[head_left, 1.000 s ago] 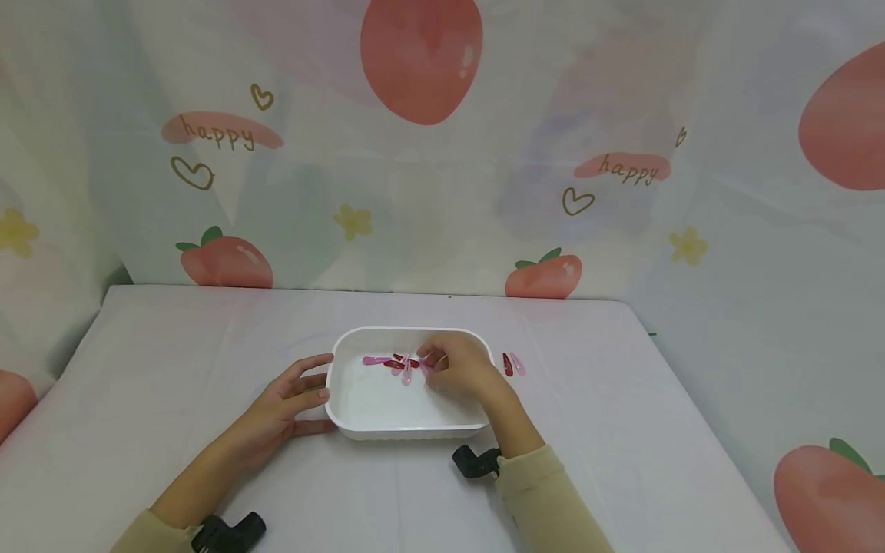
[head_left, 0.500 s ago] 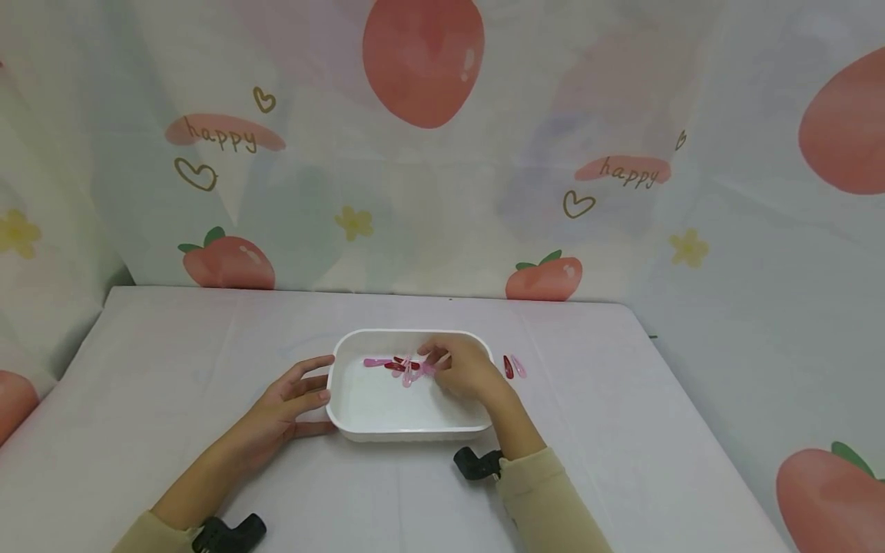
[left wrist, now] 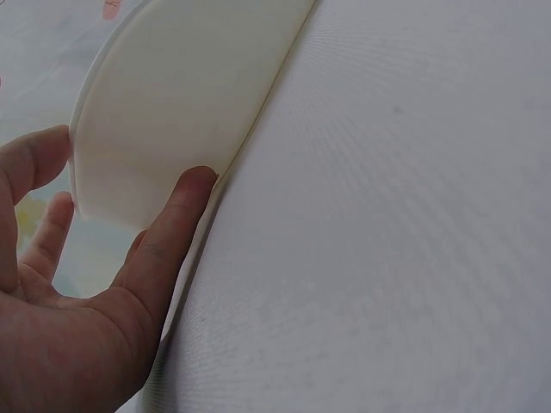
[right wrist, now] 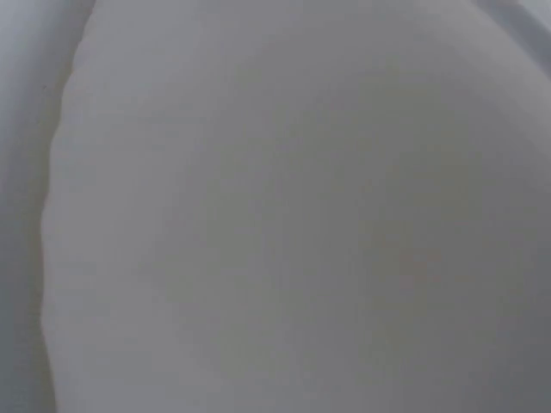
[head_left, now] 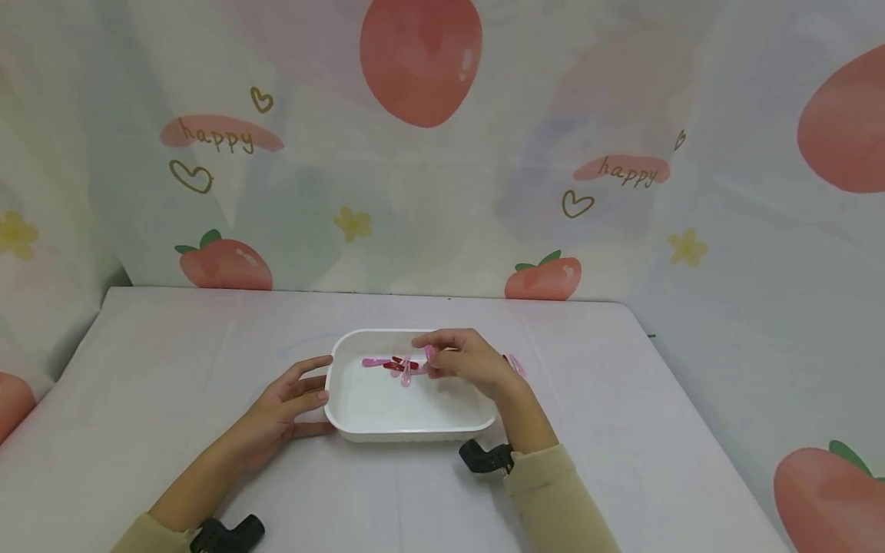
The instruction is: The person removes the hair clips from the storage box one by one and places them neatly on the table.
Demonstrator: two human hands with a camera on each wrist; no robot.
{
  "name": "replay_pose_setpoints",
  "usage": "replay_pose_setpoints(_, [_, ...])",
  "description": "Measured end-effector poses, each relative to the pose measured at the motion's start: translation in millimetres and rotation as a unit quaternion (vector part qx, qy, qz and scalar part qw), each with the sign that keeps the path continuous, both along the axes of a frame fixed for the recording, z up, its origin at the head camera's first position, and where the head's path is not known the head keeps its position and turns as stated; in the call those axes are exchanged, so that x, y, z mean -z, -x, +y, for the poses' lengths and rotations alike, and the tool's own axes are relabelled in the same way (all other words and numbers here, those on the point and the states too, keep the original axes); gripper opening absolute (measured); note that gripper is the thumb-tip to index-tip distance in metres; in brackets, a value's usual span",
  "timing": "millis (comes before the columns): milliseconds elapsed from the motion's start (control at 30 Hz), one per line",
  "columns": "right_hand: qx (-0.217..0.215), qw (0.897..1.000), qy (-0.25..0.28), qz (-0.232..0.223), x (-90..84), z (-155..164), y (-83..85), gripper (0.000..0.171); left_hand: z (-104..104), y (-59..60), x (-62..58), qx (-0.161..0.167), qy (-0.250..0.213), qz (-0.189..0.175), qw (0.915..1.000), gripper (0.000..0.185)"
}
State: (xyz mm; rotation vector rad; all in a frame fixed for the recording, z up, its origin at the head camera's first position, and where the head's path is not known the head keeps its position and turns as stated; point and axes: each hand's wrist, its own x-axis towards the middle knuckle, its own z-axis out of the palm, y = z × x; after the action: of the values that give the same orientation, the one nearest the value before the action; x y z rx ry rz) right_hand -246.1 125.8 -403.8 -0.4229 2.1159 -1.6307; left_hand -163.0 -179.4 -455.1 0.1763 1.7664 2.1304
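Observation:
In the head view, a white plastic tray stands on the table with several pink and red hair clips bunched toward its back. My right hand is over the tray's right half and pinches a pink hair clip between thumb and fingers. With fingers mostly straight, my left hand touches the tray's left end. The left wrist view shows those fingertips against the tray wall. A blurred pale surface, apparently the tray, fills the right wrist view; no hand shows there.
A red and a pink hair clip lie on the table right of the tray, partly hidden behind my right hand. White cloth covers the table. A printed curtain hangs along the back and sides.
My right hand has risen slightly and shifted right, lifting a pink hair clip from the bunch in the tray. My left hand has stayed at the tray's left end.

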Motion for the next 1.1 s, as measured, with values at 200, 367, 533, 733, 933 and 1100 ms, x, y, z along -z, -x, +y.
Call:
replay_pose_setpoints(200, [0.012, 0.999, 0.045, 0.005, 1.8, 1.7, 3.2, 0.025, 0.3, 0.6, 1.1, -0.006, 0.005, 0.003, 1.0000, 0.056])
replay_pose_setpoints(367, [0.033, 0.997, 0.065, -0.008, 1.1, 0.9, 4.1, 0.023, 0.1, 1.4, 3.2, -0.010, 0.001, -0.002, 0.9999, 0.055])
replay_pose_setpoints(533, [0.051, 0.997, 0.065, -0.011, 2.6, 1.5, 5.7, 0.031, 0.0, 2.2, 3.7, -0.014, -0.004, -0.009, 0.9999, 0.055])
replay_pose_setpoints(733, [0.055, 0.994, 0.092, -0.005, 1.6, 4.0, 6.4, 0.026, -0.2, 2.4, 3.3, -0.012, -0.005, -0.010, 0.9999, 0.055])
replay_pose_setpoints(933, [0.062, 0.993, 0.103, -0.018, 0.2, 6.7, 7.4, 0.032, -0.2, 2.4, 4.0, -0.005, -0.002, -0.001, 1.0000, 0.056])
replay_pose_setpoints(1100, [0.065, 0.992, 0.110, -0.018, -0.9, 7.3, 6.8, 0.039, -0.2, 1.5, 3.5, -0.001, -0.005, 0.003, 1.0000, 0.056])
